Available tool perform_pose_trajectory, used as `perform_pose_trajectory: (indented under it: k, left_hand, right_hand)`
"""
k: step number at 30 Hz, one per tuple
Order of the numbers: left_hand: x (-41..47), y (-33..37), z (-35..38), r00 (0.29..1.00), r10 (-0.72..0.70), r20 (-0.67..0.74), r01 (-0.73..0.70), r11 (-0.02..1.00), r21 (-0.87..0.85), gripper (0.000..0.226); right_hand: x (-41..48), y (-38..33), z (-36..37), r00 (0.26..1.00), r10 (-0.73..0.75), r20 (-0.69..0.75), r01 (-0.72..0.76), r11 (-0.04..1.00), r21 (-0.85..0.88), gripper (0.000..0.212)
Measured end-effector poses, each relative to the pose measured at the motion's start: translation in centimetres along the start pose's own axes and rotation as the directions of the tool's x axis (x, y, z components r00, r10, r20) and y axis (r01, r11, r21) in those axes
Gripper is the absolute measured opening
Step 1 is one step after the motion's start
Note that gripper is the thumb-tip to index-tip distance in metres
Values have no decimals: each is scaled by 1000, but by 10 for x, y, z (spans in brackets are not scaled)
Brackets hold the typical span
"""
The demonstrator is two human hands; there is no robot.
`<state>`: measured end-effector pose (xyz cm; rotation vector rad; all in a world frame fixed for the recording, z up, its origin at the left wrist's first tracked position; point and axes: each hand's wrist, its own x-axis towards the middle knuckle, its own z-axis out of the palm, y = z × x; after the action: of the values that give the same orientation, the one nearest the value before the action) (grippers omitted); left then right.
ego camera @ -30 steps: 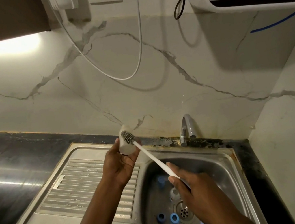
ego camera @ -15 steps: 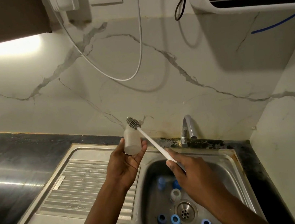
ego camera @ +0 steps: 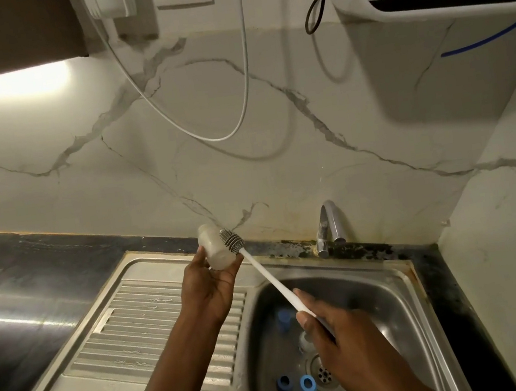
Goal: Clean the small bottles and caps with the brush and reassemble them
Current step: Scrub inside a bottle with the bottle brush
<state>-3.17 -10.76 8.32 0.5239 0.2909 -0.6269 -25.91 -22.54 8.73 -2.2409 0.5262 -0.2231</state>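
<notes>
Over the left rim of the sink (ego camera: pixel 407 277), the left hand (ego camera: pixel 210 288) curls its fingers round a small cloudy bottle (ego camera: pixel 214 249), held tilted. The brush (ego camera: pixel 262 269) lays its bristled head against the bottle's right side. The white handle slants down to the right hand (ego camera: pixel 340 339), which is clenched round its lower end above the basin. Two blue caps (ego camera: pixel 308 385) lie in the sink just left of the drain (ego camera: pixel 323 375).

Dark bench (ego camera: pixel 27 261) carries a steel sink (ego camera: pixel 386 290), ribbed drainboard (ego camera: pixel 155 325) on the left. On the basin floor: dark blue cap (ego camera: pixel 284 385) just beside light blue cap (ego camera: pixel 308 385), near the drain (ego camera: pixel 323 375). Blue piece (ego camera: pixel 284 319) farther back. Pale small bottle (ego camera: pixel 304 341) partly hidden.
</notes>
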Motion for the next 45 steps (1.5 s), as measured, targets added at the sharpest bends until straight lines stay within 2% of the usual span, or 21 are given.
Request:
perform_pose_trajectory:
  k: [6, 10, 11, 14, 15, 18, 21, 22, 26, 28, 34, 40, 45]
  left_hand:
    - [-10, -18, -3, 1000, -17, 12, 14, 986, 165, 52]
    - [-22, -25, 2, 995, -76, 65, 61, 978, 201, 30]
    - [-23, -25, 4, 996, -56, 66, 42, 981, 192, 33]
    - [-11, -16, 1, 995, 73, 67, -79, 992, 99, 67]
    - [-8, -12, 0, 993, 96, 65, -100, 992, 75, 70]
    - [1, 1, -2, 994, 99, 51, -100, 995, 0, 64]
    - [8, 11, -3, 994, 93, 54, -92, 995, -23, 41]
    - [8, 10, -3, 995, 92, 48, -91, 996, -16, 40]
    - [-1, -8, -1, 996, 35, 82, -30, 998, -52, 69]
    - [-3, -15, 1, 994, 19, 105, -12, 998, -67, 68]
    - [1, -21, 9, 992, 7, 122, 4, 996, -94, 70]
    - [18, 0, 1, 994, 68, 87, -54, 987, -150, 80]
    - [21, 2, -2, 999, 38, 31, -33, 991, -127, 63]
  right_hand:
    - [5, -2, -2, 999, 11, -34, -10, 1000, 26, 49]
    - [12, -6, -8, 999, 1, -45, 1, 998, 56, 45]
    - [12, -8, -9, 999, -4, -45, 6, 999, 54, 45]
    - [11, -12, -7, 999, -22, -29, 23, 999, 32, 52]
    - [10, -11, -5, 999, -23, -25, 24, 999, 25, 55]
    - [7, -4, 0, 1000, -25, -12, 25, 1000, 15, 55]
    - [0, 3, 10, 1000, 12, 11, -12, 1000, 7, 45]
    - [-1, 3, 11, 999, 30, 16, -30, 1000, 6, 44]
    - [7, -5, 14, 999, 46, -19, -45, 999, 24, 56]
    - [14, -7, 15, 999, 35, -40, -33, 998, 44, 61]
    - [19, -16, 15, 996, -13, -90, 18, 999, 47, 53]
    - [9, -21, 15, 999, -25, -25, 24, 999, -20, 54]
    - [8, -8, 7, 999, -11, -37, 7, 995, -101, 52]
